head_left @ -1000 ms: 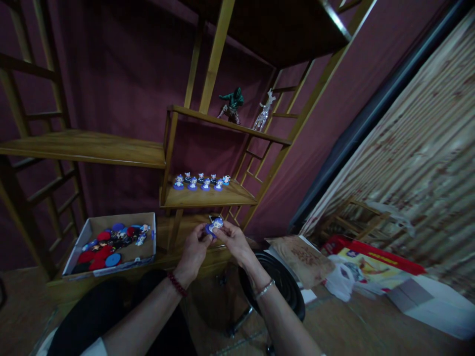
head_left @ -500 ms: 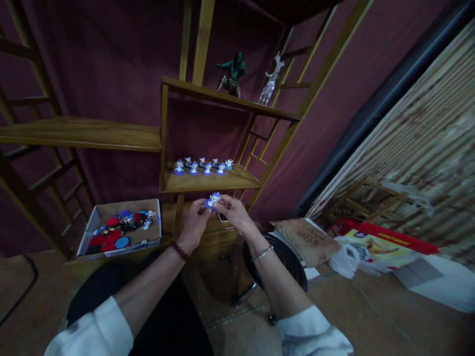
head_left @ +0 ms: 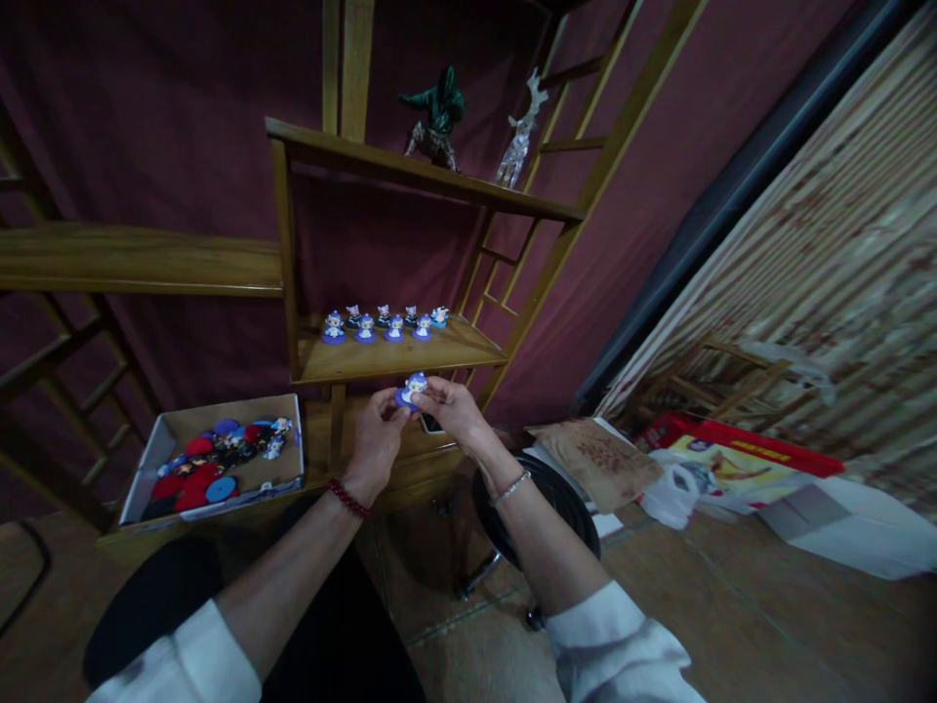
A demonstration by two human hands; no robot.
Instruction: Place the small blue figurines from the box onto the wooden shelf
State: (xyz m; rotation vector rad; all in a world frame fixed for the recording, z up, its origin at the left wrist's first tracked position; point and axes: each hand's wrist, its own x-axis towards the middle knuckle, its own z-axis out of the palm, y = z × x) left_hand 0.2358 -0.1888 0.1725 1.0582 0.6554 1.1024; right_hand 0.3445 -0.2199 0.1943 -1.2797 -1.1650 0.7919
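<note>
A small purple-and-white figurine (head_left: 413, 390) on a round purple base is held between both hands, just in front of the lower shelf. My left hand (head_left: 378, 437) pinches the base at its left edge. From the other side, my right hand (head_left: 455, 415) grips the figurine with thumb and fingers. Behind it, on the wooden shelf (head_left: 395, 361), similar figurines (head_left: 394, 329) stand upright in a front row. Several darker figurines (head_left: 384, 314) and a light blue one (head_left: 439, 316) form the row behind.
At the left, an open cardboard box (head_left: 139, 483) holds jumbled figurines with red, blue and black parts. A green-hooded statue (head_left: 437, 117) and a clear deer figure (head_left: 521, 132) occupy the upper shelf. Lower right are a black stool (head_left: 586, 527), a plastic bag (head_left: 672, 493) and a red-yellow package (head_left: 747, 464).
The view has shifted a little, so the shelf and box appear further left. Both hands still hold the same figurine in front of the shelf.
</note>
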